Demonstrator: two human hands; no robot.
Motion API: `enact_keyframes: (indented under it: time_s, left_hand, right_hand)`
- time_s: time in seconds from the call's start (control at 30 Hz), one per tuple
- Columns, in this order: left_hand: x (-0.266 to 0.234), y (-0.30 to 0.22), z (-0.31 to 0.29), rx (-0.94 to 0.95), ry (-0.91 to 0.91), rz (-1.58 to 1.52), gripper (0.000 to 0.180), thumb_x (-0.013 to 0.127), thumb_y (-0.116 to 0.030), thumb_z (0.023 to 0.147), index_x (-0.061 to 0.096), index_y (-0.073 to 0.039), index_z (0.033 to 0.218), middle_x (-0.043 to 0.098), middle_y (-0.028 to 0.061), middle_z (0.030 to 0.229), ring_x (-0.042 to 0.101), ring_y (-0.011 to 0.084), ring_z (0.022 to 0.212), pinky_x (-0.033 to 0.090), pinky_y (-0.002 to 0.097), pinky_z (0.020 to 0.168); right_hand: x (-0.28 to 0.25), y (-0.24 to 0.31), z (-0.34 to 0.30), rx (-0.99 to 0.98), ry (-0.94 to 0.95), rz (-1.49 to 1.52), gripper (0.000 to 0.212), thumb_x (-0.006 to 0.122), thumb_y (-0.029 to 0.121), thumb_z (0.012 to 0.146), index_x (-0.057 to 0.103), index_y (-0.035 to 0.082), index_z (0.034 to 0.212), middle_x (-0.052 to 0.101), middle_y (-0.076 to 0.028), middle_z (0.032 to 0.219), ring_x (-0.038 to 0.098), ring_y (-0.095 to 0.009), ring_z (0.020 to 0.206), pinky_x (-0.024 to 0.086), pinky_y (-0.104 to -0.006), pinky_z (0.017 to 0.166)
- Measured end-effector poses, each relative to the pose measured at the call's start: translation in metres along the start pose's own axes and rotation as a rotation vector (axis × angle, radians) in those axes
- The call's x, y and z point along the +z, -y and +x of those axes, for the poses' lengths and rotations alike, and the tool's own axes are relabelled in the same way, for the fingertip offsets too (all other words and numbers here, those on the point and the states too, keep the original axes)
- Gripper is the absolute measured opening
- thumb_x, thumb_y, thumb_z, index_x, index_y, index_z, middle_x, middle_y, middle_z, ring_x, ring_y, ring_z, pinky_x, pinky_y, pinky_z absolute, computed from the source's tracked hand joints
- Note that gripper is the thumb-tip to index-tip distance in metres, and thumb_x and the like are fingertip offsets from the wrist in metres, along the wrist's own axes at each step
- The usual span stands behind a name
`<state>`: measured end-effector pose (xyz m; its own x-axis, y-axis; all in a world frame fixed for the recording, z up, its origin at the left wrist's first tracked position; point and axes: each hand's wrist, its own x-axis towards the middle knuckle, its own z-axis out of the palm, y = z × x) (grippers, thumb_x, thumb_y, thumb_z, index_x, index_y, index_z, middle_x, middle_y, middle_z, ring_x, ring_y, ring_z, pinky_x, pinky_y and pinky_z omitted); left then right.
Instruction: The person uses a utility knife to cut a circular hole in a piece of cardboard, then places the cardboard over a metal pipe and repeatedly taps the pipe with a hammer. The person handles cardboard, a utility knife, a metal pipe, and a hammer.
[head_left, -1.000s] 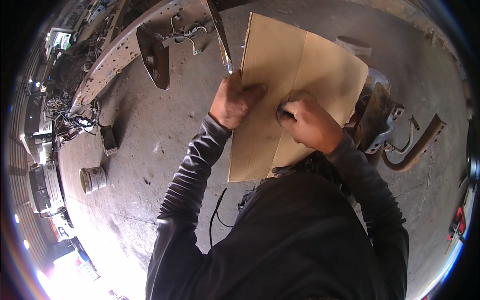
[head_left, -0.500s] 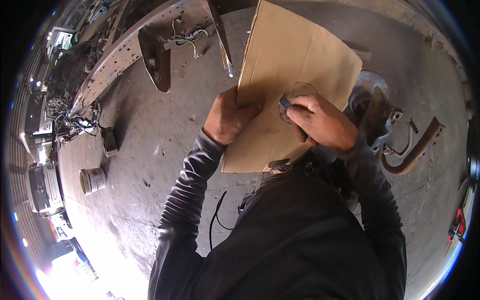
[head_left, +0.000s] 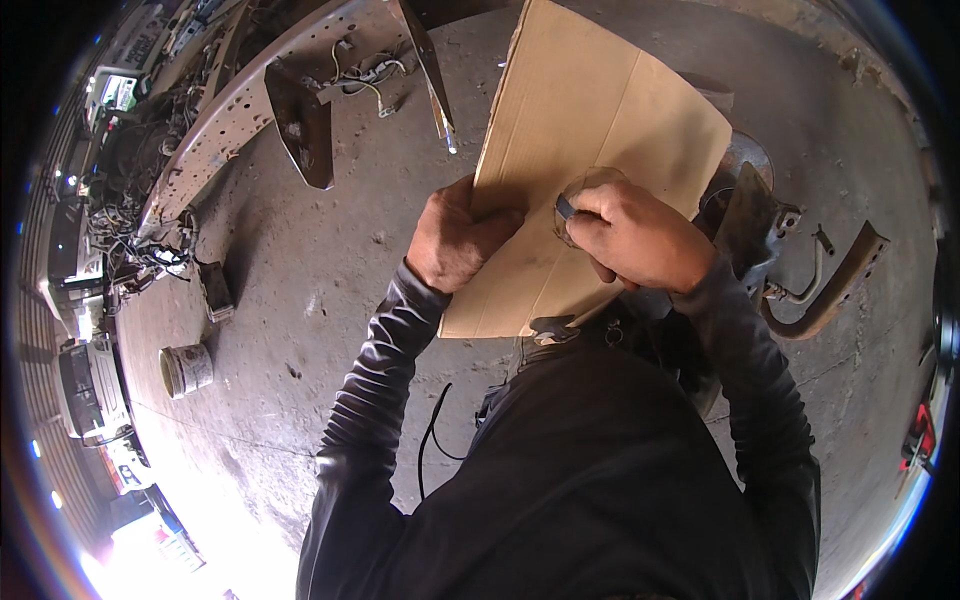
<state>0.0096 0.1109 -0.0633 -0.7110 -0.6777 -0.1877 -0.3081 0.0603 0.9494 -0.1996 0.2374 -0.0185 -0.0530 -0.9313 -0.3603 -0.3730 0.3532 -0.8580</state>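
A sheet of brown cardboard (head_left: pixel 570 110) with a fold line and a rounded right corner leans up in front of me. My left hand (head_left: pixel 462 236) grips its left edge, thumb on the front face and fingers behind. Over the middle of the sheet, my right hand (head_left: pixel 640 236) is closed round a short dark flat-ended tool (head_left: pixel 565 207); the rest of it is hidden in my fist. Around that tool runs a dark circular outline (head_left: pixel 557 228) on the cardboard, partly covered by my right hand.
A long perforated metal beam (head_left: pixel 240 105) with brackets and loose wires curves across the far left. A small dirty bucket (head_left: pixel 186 371) lies on the concrete floor at left. Rusty metal parts (head_left: pixel 745 225) and a bent pipe (head_left: pixel 830 290) lie at right.
My right hand has shifted slightly left and up, covering more of the circular outline. My left hand keeps its hold on the cardboard's edge. The view has shifted a little.
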Motion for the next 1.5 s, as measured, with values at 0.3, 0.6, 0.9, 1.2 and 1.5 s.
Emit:
enact_keyframes:
  time_s: [0.3, 0.6, 0.9, 1.2, 1.5]
  left_hand:
    - [0.001, 0.007, 0.001, 0.041, -0.009, -0.004, 0.036, 0.075, -0.013, 0.090, 0.068, 0.006, 0.120, 0.078, 0.0161, 0.104, 0.073, 0.0191, 0.096, 0.057, 0.0363, 0.087]
    - [-0.006, -0.010, 0.006, 0.017, -0.089, 0.089, 0.038, 0.075, -0.010, 0.089, 0.066, 0.008, 0.122, 0.077, 0.0121, 0.105, 0.071, 0.0149, 0.094, 0.058, 0.0326, 0.085]
    - [-0.013, 0.003, 0.004, -0.065, -0.048, -0.187, 0.040, 0.074, -0.009, 0.089, 0.065, 0.009, 0.124, 0.076, 0.0131, 0.109, 0.072, 0.0167, 0.093, 0.058, 0.0330, 0.085]
    - [-0.011, 0.002, 0.003, -0.076, -0.063, -0.162, 0.043, 0.075, -0.011, 0.089, 0.065, 0.010, 0.124, 0.076, 0.0136, 0.109, 0.072, 0.0170, 0.093, 0.058, 0.0324, 0.085]
    - [-0.011, 0.004, 0.005, -0.070, -0.063, -0.142, 0.042, 0.074, -0.012, 0.089, 0.065, 0.010, 0.123, 0.076, 0.0137, 0.108, 0.072, 0.0167, 0.092, 0.058, 0.0324, 0.084]
  right_hand:
    - [-0.003, -0.001, -0.001, 0.081, 0.051, 0.071, 0.028, 0.052, 0.022, 0.104, 0.066, 0.001, 0.092, 0.058, -0.004, 0.057, 0.049, -0.010, 0.041, 0.039, -0.0284, 0.041]
    - [0.000, -0.006, -0.018, 0.008, -0.051, -0.041, 0.028, 0.054, 0.016, 0.100, 0.060, -0.003, 0.081, 0.060, -0.015, 0.056, 0.061, -0.027, 0.047, 0.049, -0.0417, 0.054]
    - [0.015, -0.009, -0.022, -0.082, -0.200, 0.051, 0.024, 0.057, 0.015, 0.101, 0.060, -0.003, 0.085, 0.060, -0.016, 0.060, 0.059, -0.028, 0.051, 0.046, -0.0417, 0.055]
    - [0.030, -0.026, -0.002, -0.092, -0.203, 0.068, 0.024, 0.055, 0.018, 0.106, 0.064, -0.002, 0.096, 0.059, -0.005, 0.059, 0.048, -0.011, 0.044, 0.041, -0.0331, 0.048]
    - [0.040, -0.024, -0.003, -0.149, -0.321, -0.004, 0.024, 0.055, 0.019, 0.106, 0.066, -0.002, 0.101, 0.059, -0.005, 0.060, 0.050, -0.012, 0.044, 0.042, -0.0331, 0.047]
